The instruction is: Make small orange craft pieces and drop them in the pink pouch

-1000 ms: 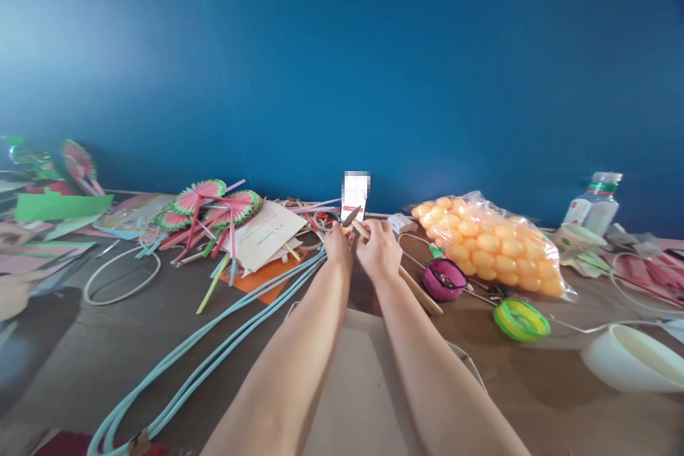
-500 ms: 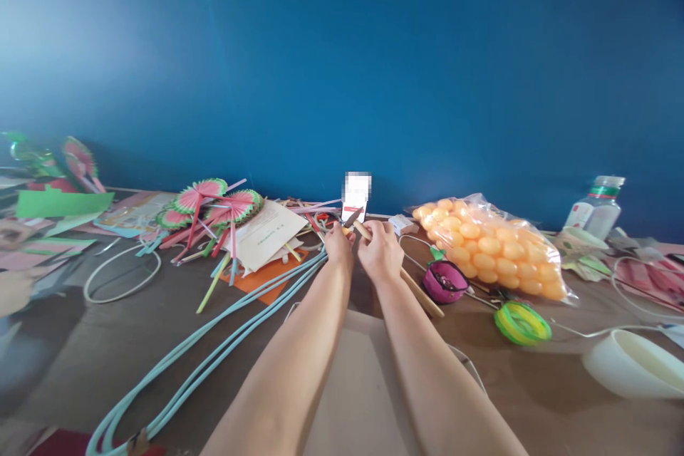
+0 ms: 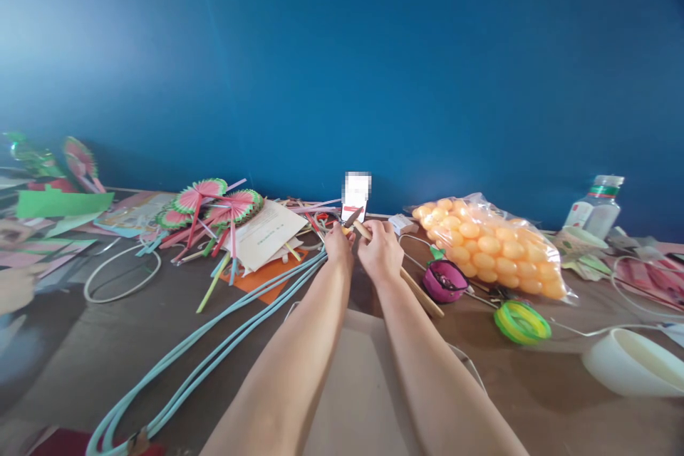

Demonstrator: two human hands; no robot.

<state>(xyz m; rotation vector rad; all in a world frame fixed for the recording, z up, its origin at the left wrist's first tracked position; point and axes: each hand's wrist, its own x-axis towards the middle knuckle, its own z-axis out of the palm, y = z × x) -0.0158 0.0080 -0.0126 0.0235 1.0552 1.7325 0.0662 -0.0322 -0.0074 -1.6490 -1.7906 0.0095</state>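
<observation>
The person's left hand (image 3: 338, 246) is closed near the middle of a cluttered brown surface (image 3: 534, 406), pinching a small dark pointed blade (image 3: 353, 216) that sticks up past the fingers; its handle is mostly hidden. Just beside it, the right hand (image 3: 381, 251) is curled around a pale wooden stick (image 3: 423, 293), whose near end slants out below the wrist, though the exact finger grip is out of sight. Blade and stick tip come close together in front of an upright white-screened phone (image 3: 355, 201) near a plain blue wall (image 3: 342, 71); whether they touch cannot be told. Long light-blue tubes (image 3: 212, 325) loop from beside the left hand toward the near left, crossing an orange sheet of paper (image 3: 273, 291). Left of that hand lie a white printed sheet (image 3: 270, 231) and pink-and-green pleated paper fans (image 3: 235, 208). Right of the stick sit a round purple pouch (image 3: 446, 281), a clear plastic bag of orange balls (image 3: 491, 246) and a yellow-green ring-shaped coil (image 3: 522, 322). At the far left edge, another person's hand (image 3: 15, 286) is blurred.
</observation>
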